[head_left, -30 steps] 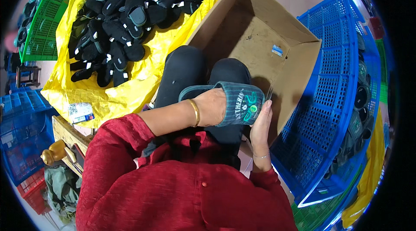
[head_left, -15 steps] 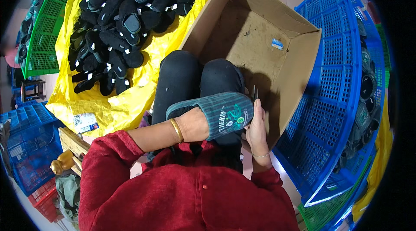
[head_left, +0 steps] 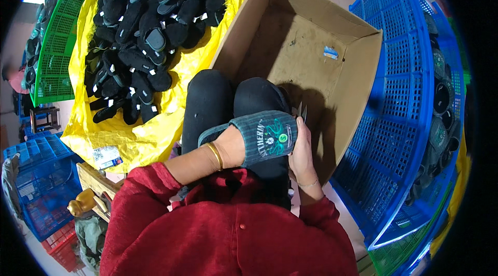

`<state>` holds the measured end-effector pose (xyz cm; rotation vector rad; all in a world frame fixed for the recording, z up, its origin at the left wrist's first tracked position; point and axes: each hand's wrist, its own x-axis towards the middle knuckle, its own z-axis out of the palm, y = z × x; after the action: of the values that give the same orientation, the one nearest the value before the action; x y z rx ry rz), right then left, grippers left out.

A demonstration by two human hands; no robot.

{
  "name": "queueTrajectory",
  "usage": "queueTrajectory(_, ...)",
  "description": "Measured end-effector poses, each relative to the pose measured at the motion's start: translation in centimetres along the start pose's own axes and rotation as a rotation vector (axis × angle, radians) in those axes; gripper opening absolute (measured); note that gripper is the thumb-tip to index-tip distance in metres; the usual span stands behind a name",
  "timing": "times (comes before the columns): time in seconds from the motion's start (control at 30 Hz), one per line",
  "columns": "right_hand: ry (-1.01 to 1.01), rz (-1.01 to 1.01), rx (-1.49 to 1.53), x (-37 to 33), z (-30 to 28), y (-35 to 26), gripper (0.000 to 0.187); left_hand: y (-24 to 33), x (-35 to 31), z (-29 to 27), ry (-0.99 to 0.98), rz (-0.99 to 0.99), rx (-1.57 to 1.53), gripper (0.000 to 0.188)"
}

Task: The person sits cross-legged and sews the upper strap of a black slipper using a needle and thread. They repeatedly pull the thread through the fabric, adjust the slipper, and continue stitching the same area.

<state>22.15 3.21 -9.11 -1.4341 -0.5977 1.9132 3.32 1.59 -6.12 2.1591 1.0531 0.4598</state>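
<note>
A dark green striped slipper with an embroidered design in green and white is held over my lap. My left hand is pushed into its opening and bears it; the fingers are hidden inside. At the slipper's toe end, my right hand is closed around a pair of thread snips. Two thin metal blades stick up past its fingers, slightly apart, and the handles are hidden in the palm.
A yellow sack with many black slippers lies ahead left. Beyond my knees stands an open cardboard box with a small blue scrap. Blue crates rise at right. A wooden stool and blue basket stand left.
The slipper's toe end has tilted up and the slipper has turned a little on my left hand. The snips' blades now show further apart. The view has shifted slightly.
</note>
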Motion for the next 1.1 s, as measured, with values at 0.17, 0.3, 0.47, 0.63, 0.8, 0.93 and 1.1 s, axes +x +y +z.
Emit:
queueTrajectory(0.17, -0.02, -0.037, 0.185, -0.1, 1.2, -0.6, 0.024, 0.8, -1.1, -2.1, -0.128, 0.183, 0.062, 0.065)
queueTrajectory(0.3, -0.093, -0.067, 0.079, 0.7, 1.0, -0.2, 0.031, -0.5, -0.5, -2.4, -0.225, 0.291, 0.045, 0.071)
queueTrajectory(0.47, -0.063, 0.026, 0.098, -0.5, 1.4, -1.2, 0.041, -1.2, 0.2, -1.5, -0.249, 0.299, -0.017, 0.055)
queueTrajectory(0.63, -0.141, -0.074, -0.005, -1.0, 1.6, -0.6, 0.051, -1.9, -0.6, -1.6, -0.169, 0.198, -0.237, 0.052)
queueTrajectory(0.8, -0.145, -0.2, -0.256, -1.0, 2.4, -0.6, 0.023, -3.2, -3.1, -0.9, -0.176, 0.183, -0.161, 0.044)
queueTrajectory(0.93, -0.153, -0.168, -0.275, 0.1, 2.2, -0.3, 0.021, -0.5, -3.3, -2.8, -0.028, 0.075, -0.369, 0.034)
queueTrajectory(1.1, -0.104, -0.137, -0.201, -0.2, 2.4, -0.8, 0.036, -0.9, -6.0, -5.5, -0.151, 0.223, -0.197, 0.018)
